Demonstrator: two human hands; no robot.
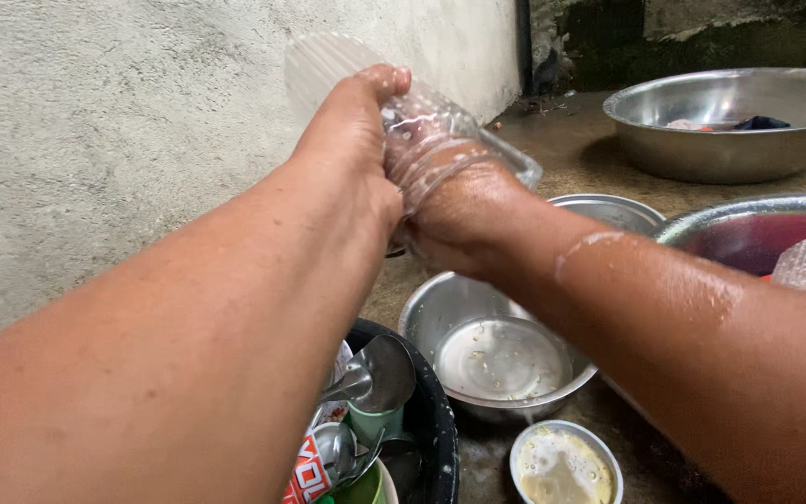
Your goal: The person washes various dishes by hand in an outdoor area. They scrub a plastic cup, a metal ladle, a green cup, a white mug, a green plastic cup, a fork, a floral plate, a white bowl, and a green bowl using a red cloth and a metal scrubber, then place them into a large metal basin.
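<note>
A clear ribbed plastic container [324, 65] is held up in front of the grey wall. My left hand [352, 131] grips its outside near the middle. My right hand [464, 210] is pushed into its open end, with the fingers seen through the plastic. Both forearms are wet. Below the hands sits a steel bowl [431, 308] with a steel plate [501, 359] inside it.
A black tub [436, 411] at the bottom holds a steel ladle [375, 373], spoons and green cups. A small bowl of cloudy liquid [562, 467] stands on the wet floor. A large steel basin [729, 121] sits far right, another basin [748, 229] nearer.
</note>
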